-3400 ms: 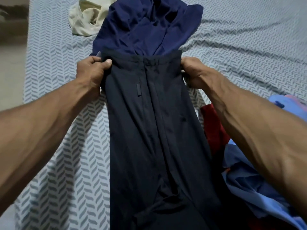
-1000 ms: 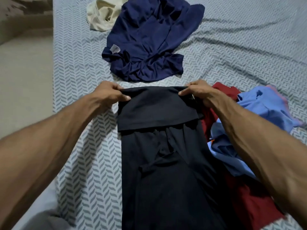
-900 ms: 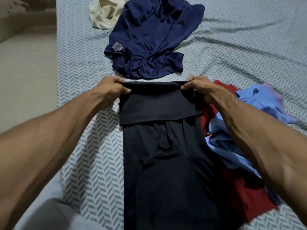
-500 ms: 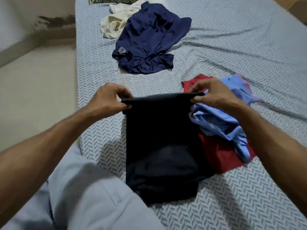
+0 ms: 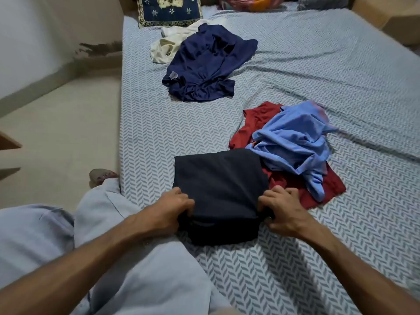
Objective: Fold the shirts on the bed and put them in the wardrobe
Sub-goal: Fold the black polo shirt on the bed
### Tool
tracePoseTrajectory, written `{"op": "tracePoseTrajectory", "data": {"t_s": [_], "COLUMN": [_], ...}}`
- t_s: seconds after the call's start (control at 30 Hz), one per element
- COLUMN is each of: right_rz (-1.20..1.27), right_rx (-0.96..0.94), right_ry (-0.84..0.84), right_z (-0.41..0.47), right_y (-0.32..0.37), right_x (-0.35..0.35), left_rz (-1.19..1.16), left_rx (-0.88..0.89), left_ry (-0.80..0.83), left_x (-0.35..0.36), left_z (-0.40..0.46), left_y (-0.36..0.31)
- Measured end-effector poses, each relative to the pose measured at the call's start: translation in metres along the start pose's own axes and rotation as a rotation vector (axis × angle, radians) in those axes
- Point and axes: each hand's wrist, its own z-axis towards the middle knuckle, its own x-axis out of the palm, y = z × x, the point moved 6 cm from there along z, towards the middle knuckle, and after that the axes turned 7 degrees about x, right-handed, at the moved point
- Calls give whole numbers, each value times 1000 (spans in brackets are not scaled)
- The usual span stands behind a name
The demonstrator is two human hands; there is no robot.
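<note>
Left hand (image 5: 173, 209) and right hand (image 5: 281, 210) each grasp 1 near corner of the folded black shirt (image 5: 219, 185), fingers curled on the cloth. Shirt lies flat near the bed's (image 5: 318, 258) near-left edge. Just beyond, at its right, light blue shirt (image 5: 293, 142) sits on red shirt (image 5: 256, 123). Farther, toward the far-left corner: crumpled navy shirt (image 5: 204, 64), cream garment (image 5: 166, 45), patterned pillow (image 5: 169, 10).

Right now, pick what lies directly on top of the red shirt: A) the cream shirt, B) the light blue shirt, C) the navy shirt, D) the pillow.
B: the light blue shirt lies crumpled over the red shirt, while the navy one lies farther up the bed.
</note>
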Motion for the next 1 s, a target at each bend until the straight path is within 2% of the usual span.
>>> {"op": "tracePoseTrajectory", "data": {"t_s": [0.07,0.13,0.2,0.27,0.33,0.43,0.53,0.6,0.7,0.83,0.9,1.0], "right_rz": [-67,-52,94,268,335,409,233,77,-37,337,421,270], "right_rx": [16,36,99,133,172,200,153,151,117,35,-5,-48], "right_ry": [174,285,255,63,-34,76,340,461,362,294,321,381], "right_z": [2,10,31,59,92,141,182,199,216,210,204,200], "right_y": [3,2,-2,-8,-15,-12,-2,2,11,18,18,16], "right_x": [10,5,-14,-39,-51,-54,-40,-30,-37,-45,-41,-29], "left_rz": [3,-146,-348,-339,-333,-491,-532,-527,-673,-970,-1046,-1042], "left_rx": [-63,-182,-326,-404,-510,-614,-676,-688,-667,-681,-663,-637], "left_ry": [133,134,-86,-387,-465,-365,-250,-233,-350,-449,-380,-217], "left_x": [10,4,-17,-40,-47,-47,-48,-54,-64,-62,-53,-42], "left_z": [-2,-4,-1,7,20,43,60,65,60,40,34,32], "left_y": [4,11,22,43,69,92,102,99,100,105,105,98]}}
